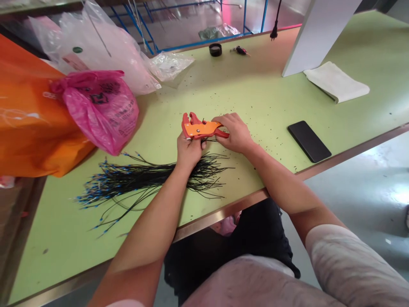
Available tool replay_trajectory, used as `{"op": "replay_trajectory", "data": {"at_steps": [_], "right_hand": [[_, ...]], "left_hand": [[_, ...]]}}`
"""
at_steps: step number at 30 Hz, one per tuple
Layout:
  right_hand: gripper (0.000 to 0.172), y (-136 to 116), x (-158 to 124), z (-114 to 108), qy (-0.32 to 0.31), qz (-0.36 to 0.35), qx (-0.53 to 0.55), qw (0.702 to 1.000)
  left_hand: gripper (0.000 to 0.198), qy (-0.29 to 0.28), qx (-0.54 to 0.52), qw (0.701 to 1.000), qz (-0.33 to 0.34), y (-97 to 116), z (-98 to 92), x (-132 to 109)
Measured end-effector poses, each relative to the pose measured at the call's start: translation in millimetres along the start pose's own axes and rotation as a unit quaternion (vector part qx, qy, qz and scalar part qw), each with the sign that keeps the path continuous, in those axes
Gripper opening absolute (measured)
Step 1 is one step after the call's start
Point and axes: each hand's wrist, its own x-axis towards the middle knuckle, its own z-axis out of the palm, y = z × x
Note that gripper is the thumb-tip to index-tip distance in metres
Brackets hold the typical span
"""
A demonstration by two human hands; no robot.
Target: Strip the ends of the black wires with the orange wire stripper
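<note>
Two sacks crowd the table's [64, 238] left side: an orange bag [28, 123] and a pink bag [102, 108], whose black print is too crumpled to read. Black wires [143, 179] with blue tips lie fanned just under the wrists, probably for easy picking. The left hand [188, 150] curls closed under the wire stripper's [201, 128] head, steadying it, and the right hand [234, 133] wraps the handles. A dark phone [309, 140] lies apart.
</note>
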Motion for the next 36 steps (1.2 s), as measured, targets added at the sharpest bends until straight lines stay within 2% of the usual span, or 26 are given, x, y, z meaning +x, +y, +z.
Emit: {"op": "replay_trajectory", "data": {"at_steps": [3,8,13,17,22,29,36], "right_hand": [[0.041,0.9,0.6,1.9,0.004,-0.014,-0.041,0.999],[0.046,0.9,0.8,5.4,0.001,0.005,-0.083,0.997],[0.053,0.8,-0.2,10.0,0.01,-0.006,-0.073,0.997],[0.055,-1.2,-1.0,11.6,0.031,0.019,-0.044,0.998],[0.051,-2.4,-0.9,10.7,0.048,0.032,-0.004,0.998],[0.033,-7.9,-0.7,7.9,0.047,0.023,0.002,0.999],[0.032,-9.0,-0.1,6.2,0.04,-0.002,-0.026,0.999]], "left_hand": [[0.018,-0.008,-0.009,1.0,0.005,-1.5,-1.2,-1.0],[0.021,0.007,-0.032,0.999,0.009,-8.4,0.3,0.1],[0.034,0.028,-0.059,0.998,0.008,-18.4,-1.0,2.0],[0.039,-0.003,-0.057,0.998,0.01,-22.4,-6.8,2.5],[0.051,-0.04,-0.048,0.998,0.005,-15.7,-8.4,0.5],[0.058,-0.084,-0.027,0.996,0.027,0.3,-3.4,-2.8],[0.052,-0.09,0.02,0.995,0.044,6.8,-5.5,-6.1]]}}
